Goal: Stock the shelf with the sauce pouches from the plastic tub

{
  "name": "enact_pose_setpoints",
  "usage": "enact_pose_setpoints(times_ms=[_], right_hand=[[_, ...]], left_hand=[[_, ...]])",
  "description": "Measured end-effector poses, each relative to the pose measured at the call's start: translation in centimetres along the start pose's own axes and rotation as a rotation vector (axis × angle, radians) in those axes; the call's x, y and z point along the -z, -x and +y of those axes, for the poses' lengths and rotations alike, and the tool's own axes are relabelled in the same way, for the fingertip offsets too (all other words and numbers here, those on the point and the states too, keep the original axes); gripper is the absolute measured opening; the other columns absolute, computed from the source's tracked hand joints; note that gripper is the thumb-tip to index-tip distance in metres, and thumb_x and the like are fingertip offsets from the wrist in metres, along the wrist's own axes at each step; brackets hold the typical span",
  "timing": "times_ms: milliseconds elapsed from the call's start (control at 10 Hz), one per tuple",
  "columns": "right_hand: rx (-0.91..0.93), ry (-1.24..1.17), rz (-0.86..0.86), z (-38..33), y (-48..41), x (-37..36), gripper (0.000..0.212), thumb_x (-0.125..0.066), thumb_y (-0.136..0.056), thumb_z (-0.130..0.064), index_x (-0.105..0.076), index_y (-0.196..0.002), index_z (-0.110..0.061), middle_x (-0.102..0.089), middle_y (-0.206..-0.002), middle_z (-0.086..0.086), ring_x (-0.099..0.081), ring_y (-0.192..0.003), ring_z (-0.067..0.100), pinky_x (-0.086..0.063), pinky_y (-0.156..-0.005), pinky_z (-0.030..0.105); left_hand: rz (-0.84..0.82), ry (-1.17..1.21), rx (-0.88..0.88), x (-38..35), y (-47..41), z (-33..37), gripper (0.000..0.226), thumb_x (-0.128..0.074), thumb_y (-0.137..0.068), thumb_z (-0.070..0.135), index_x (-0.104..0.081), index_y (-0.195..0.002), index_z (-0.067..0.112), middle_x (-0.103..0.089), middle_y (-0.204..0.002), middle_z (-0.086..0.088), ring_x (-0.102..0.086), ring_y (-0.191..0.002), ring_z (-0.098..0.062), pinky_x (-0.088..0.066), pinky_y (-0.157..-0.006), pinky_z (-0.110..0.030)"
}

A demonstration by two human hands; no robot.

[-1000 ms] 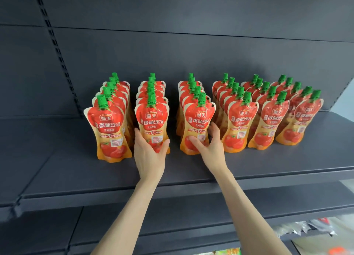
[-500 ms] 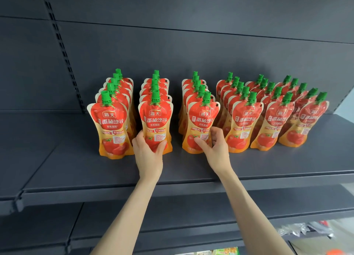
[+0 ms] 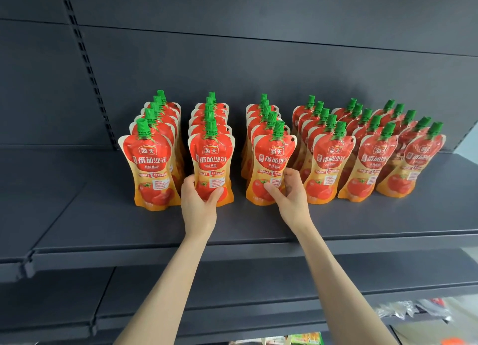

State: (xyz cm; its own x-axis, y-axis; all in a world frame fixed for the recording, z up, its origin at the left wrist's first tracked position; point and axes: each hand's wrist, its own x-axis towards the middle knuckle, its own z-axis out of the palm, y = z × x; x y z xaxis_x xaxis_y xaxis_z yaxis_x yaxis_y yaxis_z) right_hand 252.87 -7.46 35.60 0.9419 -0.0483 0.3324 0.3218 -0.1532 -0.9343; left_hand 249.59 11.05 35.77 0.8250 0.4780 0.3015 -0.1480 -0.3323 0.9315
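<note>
Tomato sauce pouches (image 3: pixel 333 161) with green caps (image 3: pixel 141 127) stand upright in 6 front-to-back rows on the dark grey shelf (image 3: pixel 103 223). The left hand (image 3: pixel 198 205) grips the base of the front pouch of row 2 (image 3: pixel 212 158), counted from the left, thumb across its face and fingers (image 3: pixel 188 183) curled round its edge. The right hand (image 3: pixel 289 197) grips the front pouch of row 3 (image 3: pixel 274 161) likewise.
</note>
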Motion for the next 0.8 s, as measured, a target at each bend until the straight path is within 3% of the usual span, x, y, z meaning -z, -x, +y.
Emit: enact_pose_setpoints(times_ms=[200,400,500,600,700,800], right_hand=[[0.006,0.000,0.000,-0.1,0.1,-0.1,0.036,-0.066,-0.088,-0.016,-0.044,-0.116,-0.021,-0.062,-0.114,-0.004,-0.062,-0.106,0.007,-0.054,-0.083,0.020],[0.021,0.019,0.018,-0.3,0.4,-0.1,0.042,-0.067,-0.087,-0.018,-0.043,-0.121,-0.019,-0.059,-0.110,-0.015,-0.060,-0.102,0.001,-0.051,-0.077,0.010],[0.030,0.029,0.027,-0.4,0.6,0.0,0.047,-0.070,-0.085,-0.020,-0.042,-0.123,-0.022,-0.059,-0.114,-0.012,-0.059,-0.105,0.001,-0.049,-0.078,0.008],[0.029,0.089,0.057,-0.5,0.6,0.1,0.047,-0.071,-0.084,-0.026,-0.044,-0.123,-0.023,-0.058,-0.119,-0.006,-0.058,-0.108,0.006,-0.049,-0.079,0.010],[0.028,0.223,0.105,-0.5,1.3,0.4,0.051,-0.068,-0.085,-0.033,-0.045,-0.129,-0.019,-0.055,-0.127,-0.003,-0.052,-0.114,0.010,-0.047,-0.091,0.021],[0.064,0.254,0.196,-1.1,1.7,1.7,0.046,-0.065,-0.087,-0.036,-0.049,-0.127,-0.019,-0.056,-0.124,-0.004,-0.052,-0.112,0.011,-0.045,-0.089,0.025]], left_hand=[[0.014,-0.045,-0.009,-0.1,0.2,0.0,0.056,-0.072,-0.080,0.025,-0.045,-0.126,0.009,-0.053,-0.124,-0.009,-0.053,-0.113,-0.020,-0.045,-0.087,-0.028],[0.033,-0.078,-0.016,0.0,0.6,0.2,0.065,-0.073,-0.079,0.027,-0.040,-0.133,0.010,-0.048,-0.130,-0.010,-0.049,-0.118,-0.021,-0.040,-0.087,-0.027],[0.041,-0.095,-0.031,0.2,1.1,0.4,0.069,-0.073,-0.080,0.025,-0.037,-0.137,0.010,-0.044,-0.134,-0.010,-0.046,-0.122,-0.021,-0.039,-0.088,-0.025],[0.057,-0.132,-0.066,0.3,1.8,0.4,0.068,-0.071,-0.082,0.025,-0.035,-0.138,0.010,-0.041,-0.137,-0.011,-0.043,-0.126,-0.022,-0.038,-0.089,-0.026],[0.091,-0.170,-0.151,0.4,3.2,0.9,0.062,-0.069,-0.084,0.023,-0.039,-0.135,0.008,-0.042,-0.137,-0.013,-0.042,-0.126,-0.023,-0.037,-0.093,-0.026],[0.156,-0.143,-0.222,0.6,4.5,1.6,0.053,-0.067,-0.085,0.018,-0.044,-0.131,0.005,-0.046,-0.133,-0.014,-0.042,-0.120,-0.015,-0.031,-0.093,-0.009]])
